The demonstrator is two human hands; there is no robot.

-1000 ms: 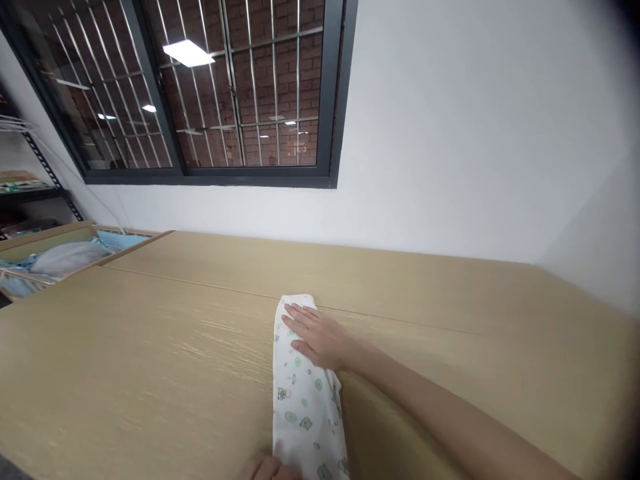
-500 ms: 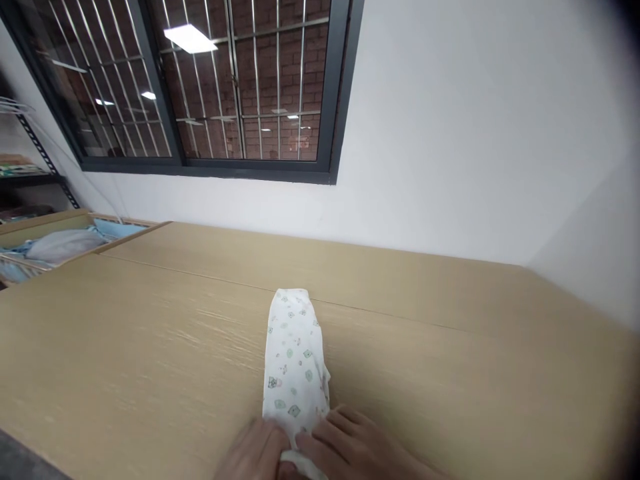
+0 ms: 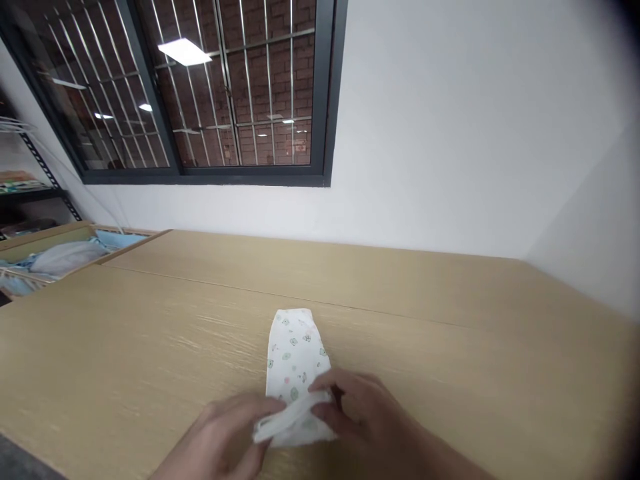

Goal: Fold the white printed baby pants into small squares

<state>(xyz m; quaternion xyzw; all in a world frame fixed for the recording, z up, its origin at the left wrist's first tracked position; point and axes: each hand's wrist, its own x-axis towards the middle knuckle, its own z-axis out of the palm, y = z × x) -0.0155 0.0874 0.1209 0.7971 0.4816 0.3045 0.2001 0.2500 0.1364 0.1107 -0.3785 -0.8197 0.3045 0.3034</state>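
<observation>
White walls point(image 3: 465, 127) enclose a pale wood-grain bench point(image 3: 125, 333) that fills the lower part of the view. At the far left stands a dark metal shelf point(image 3: 30, 195) with flat items on it. Below it, a shallow wooden tray point(image 3: 50, 235) sits beyond the bench's left corner, holding a white bundle point(image 3: 65, 259) on light blue cloth point(image 3: 123, 239). Above, a dark-framed barred window point(image 3: 200, 177) looks onto red brick point(image 3: 270, 147).

Near the middle of the bench, a folded white garment point(image 3: 295, 353) printed with small green motifs lies lengthwise, its far end at a seam point(image 3: 230, 291) in the bench top. From the left, the left hand point(image 3: 220, 433) has a closed grip on the garment's raised near edge, fingers pinching the fold. The right hand point(image 3: 363, 407) grips the same fold from the other side, fingers curled over it, so the two hands nearly meet there.
</observation>
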